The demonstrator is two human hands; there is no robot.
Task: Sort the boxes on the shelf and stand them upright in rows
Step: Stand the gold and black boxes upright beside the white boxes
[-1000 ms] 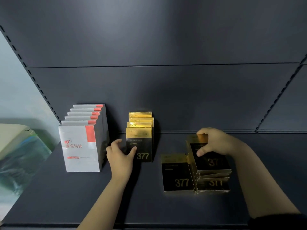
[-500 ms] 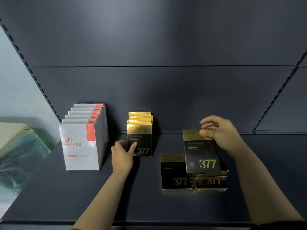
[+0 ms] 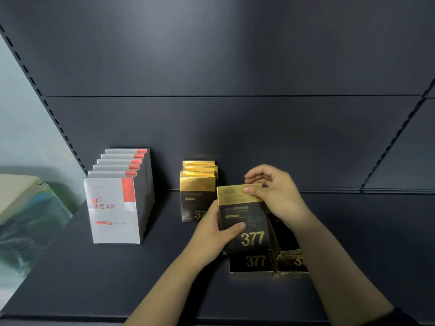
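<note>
left front: bare shelf (image 3: 106,278) before the grey box row (image 3: 113,208); open
middle gap: open lane between grey box row and upright gold row (image 3: 197,184)
centre: held box (image 3: 244,215) blocks the upright gold row's right front
right front: flat gold boxes (image 3: 255,262) in the way; shelf right of them bare

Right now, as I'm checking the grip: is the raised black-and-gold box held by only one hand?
No, the left hand grips the box at its left edge while the right hand pinches its gold top.

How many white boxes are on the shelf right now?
5. The white boxes stand upright in one front-to-back row at the left of the shelf; the rear four show only tops and side edges. Another could hide behind.
</note>
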